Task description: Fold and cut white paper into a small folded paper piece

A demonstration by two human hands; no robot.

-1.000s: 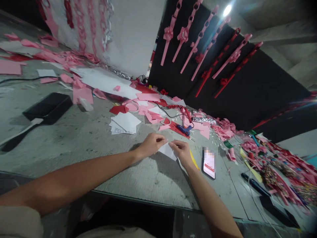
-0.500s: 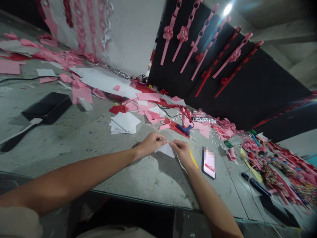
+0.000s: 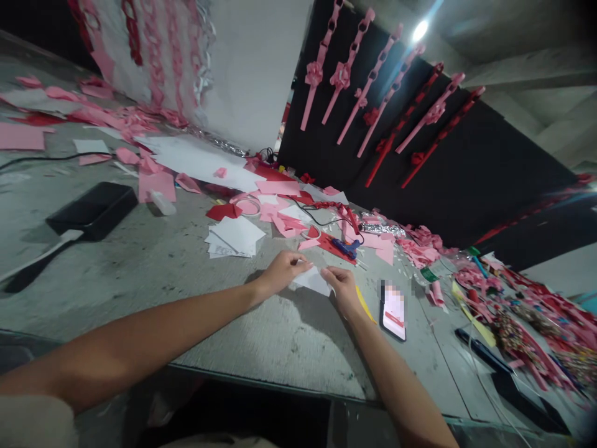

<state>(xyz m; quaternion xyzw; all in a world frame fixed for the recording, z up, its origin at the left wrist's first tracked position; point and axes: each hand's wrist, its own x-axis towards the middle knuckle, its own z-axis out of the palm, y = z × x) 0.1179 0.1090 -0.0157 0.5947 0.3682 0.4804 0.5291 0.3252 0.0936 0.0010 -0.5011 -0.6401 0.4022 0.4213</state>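
Note:
A small piece of white paper [image 3: 313,281] is held just over the table between my two hands. My left hand [image 3: 283,272] pinches its left edge, thumb and fingers closed together. On the opposite edge my right hand [image 3: 342,286] is closed around the paper in the same way. Part of the sheet is hidden behind the fingers. A yellow-handled item [image 3: 365,305] lies beside my right wrist, mostly covered by it. Up and left of my hands rests a stack of white paper pieces [image 3: 236,236].
A phone [image 3: 394,314] with a lit screen lies right of my right hand. Beyond are a blue glue gun [image 3: 344,247] and pink and red paper scraps. A black power bank [image 3: 93,210] with a white cable sits at left. Paper chains [image 3: 340,78] hang on the black panel.
The white paper now lies flatter and shows more of its face between my hands. My hands have barely moved; the whole view has shifted slightly.

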